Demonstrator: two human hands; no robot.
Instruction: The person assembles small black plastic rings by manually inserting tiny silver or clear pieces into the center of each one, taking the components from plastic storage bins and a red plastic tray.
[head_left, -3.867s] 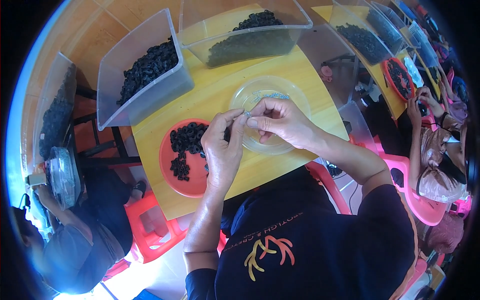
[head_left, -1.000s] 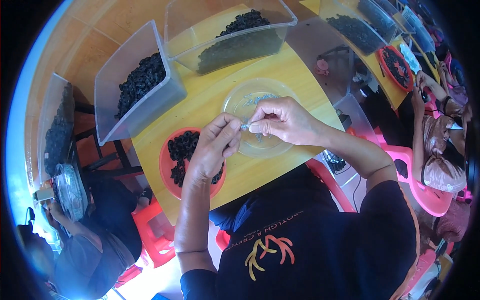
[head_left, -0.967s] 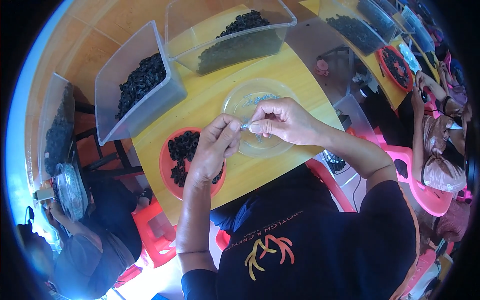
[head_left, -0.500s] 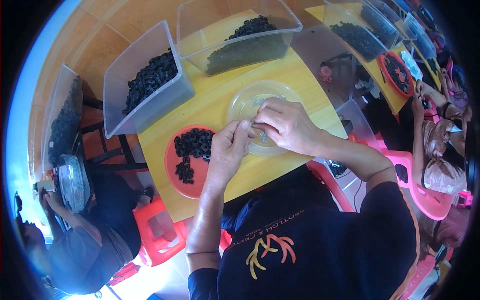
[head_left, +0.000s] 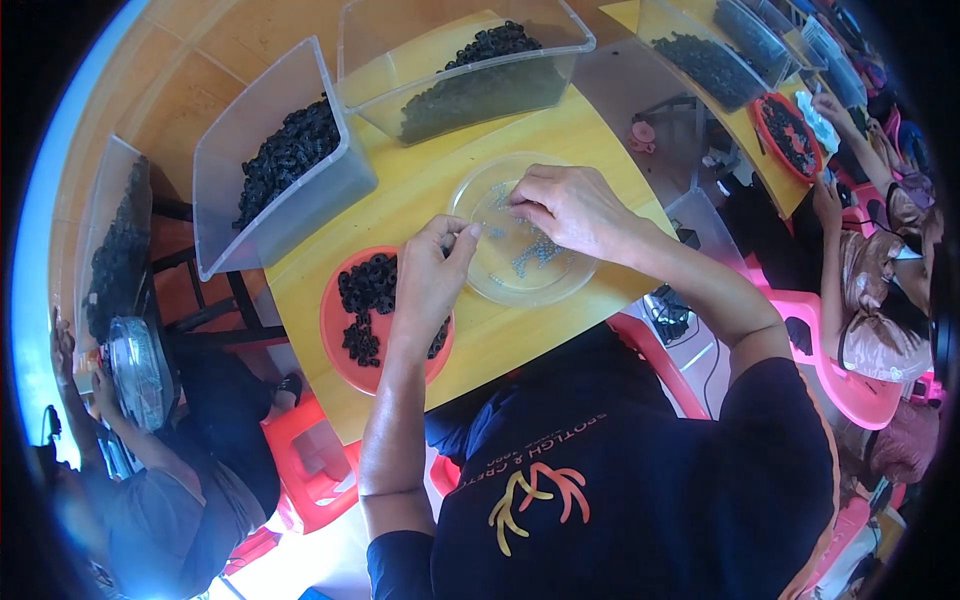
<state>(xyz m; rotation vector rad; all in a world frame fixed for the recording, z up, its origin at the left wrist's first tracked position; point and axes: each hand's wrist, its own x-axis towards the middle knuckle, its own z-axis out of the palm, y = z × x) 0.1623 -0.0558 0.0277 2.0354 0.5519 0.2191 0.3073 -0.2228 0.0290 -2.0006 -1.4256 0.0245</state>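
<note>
My left hand (head_left: 432, 270) is closed above the right edge of a red plate (head_left: 392, 381), thumb pressed to the fingers. Whatever it holds is too small to make out. Black ring-like parts (head_left: 370, 282) lie on the plate, some hidden under my left hand and wrist. My right hand (head_left: 565, 205) is over a clear round dish (head_left: 525, 298), its fingertips pinched together. I cannot tell what, if anything, is between them. Tiny silvery-blue pieces (head_left: 536, 254) are scattered in the dish.
Clear plastic bins (head_left: 355, 180) of black parts stand at the yellow table's (head_left: 480, 370) far side and left corner. A person (head_left: 150, 510) sits at the left. Another person (head_left: 870, 290) works at a table to the right, with a red tray (head_left: 785, 135).
My hands, together half a second ago, have moved apart. The left has shifted left toward the plate, while the right remains over the clear dish, uncovering more small pieces.
</note>
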